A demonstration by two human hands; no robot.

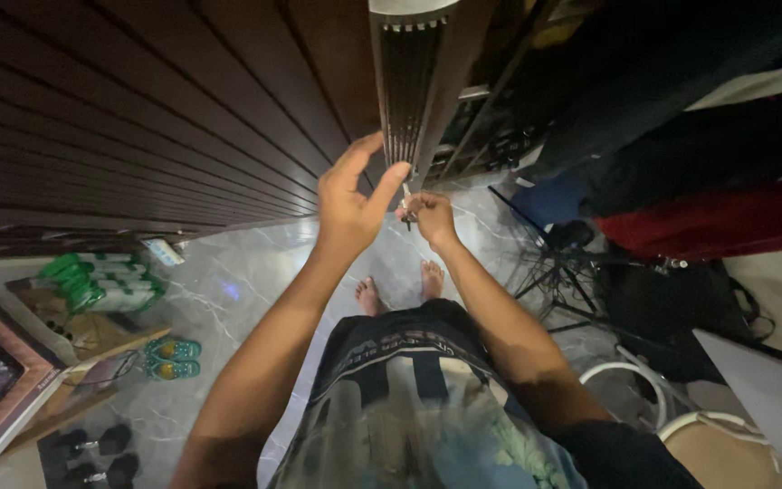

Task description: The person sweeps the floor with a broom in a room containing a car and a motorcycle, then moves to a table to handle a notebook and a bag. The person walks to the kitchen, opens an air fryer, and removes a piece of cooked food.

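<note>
Head view. Printed shirt [409, 407] and both bare forearms, nearest the camera, reaching up and away from the body.

Left hand [348, 201]: raised, fingers spread apart, fingertips [397, 172] touching the lower edge of a tall slatted panel [409, 81] that stands upright ahead. Holds nothing.

Right hand [429, 215]: just beside the left hand, below the panel's bottom edge, fingers pinched together on a small thin metal piece [406, 201]; too small to tell what it is. The piece sits between the two hands, its top almost at the panel.

Dark ribbed wall [138, 118]: to the left of the panel, filling the upper left.

Grey marble floor [228, 290]: beneath the panel, with two bare feet [400, 288] on it.

Green and white packets [106, 281]: on the floor, well left of the panel.

Green sandals [169, 356]: near the packets, lower.

Black stand with thin legs [558, 281]: right of the panel, on the floor.

Red and dark cloth [708, 217]: far right of the panel.

White ring-shaped frame [644, 389]: lower right.
</note>
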